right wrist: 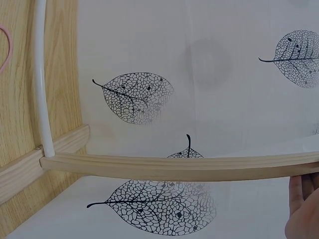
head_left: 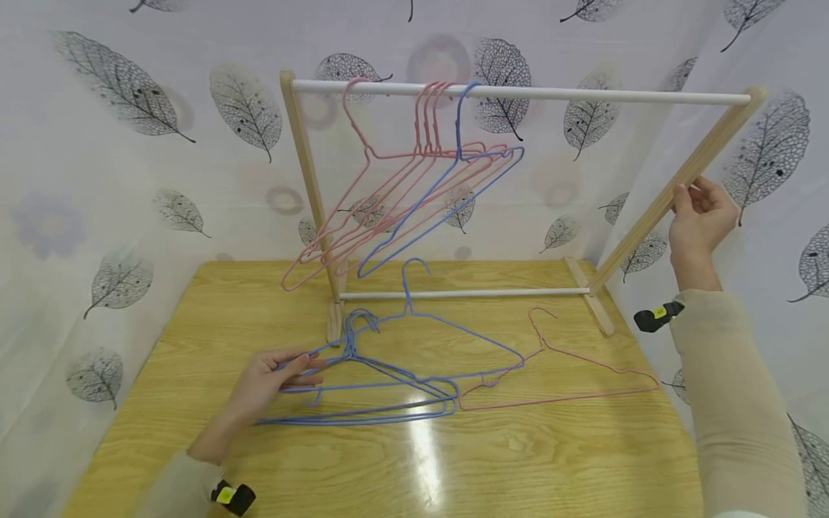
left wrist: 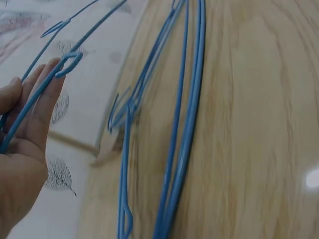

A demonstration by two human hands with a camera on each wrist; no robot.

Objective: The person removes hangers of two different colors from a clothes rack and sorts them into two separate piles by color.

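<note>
- While your left hand [head_left: 262,385] has its fingers loosely curled on one blue hanger [head_left: 363,360] from the tangled pile on the table [head_left: 518,460], lift slowly so the others drop off.
- Your right hand [head_left: 699,216] grips the rack's wooden upright [head_left: 673,187] (good, hold it steady).
- Aim for bare rail [head_left: 615,94].

Left hand [head_left: 272,378] low, fingers extended, pinching; right hand [head_left: 702,216] raised, fingers curled in grip.
</note>
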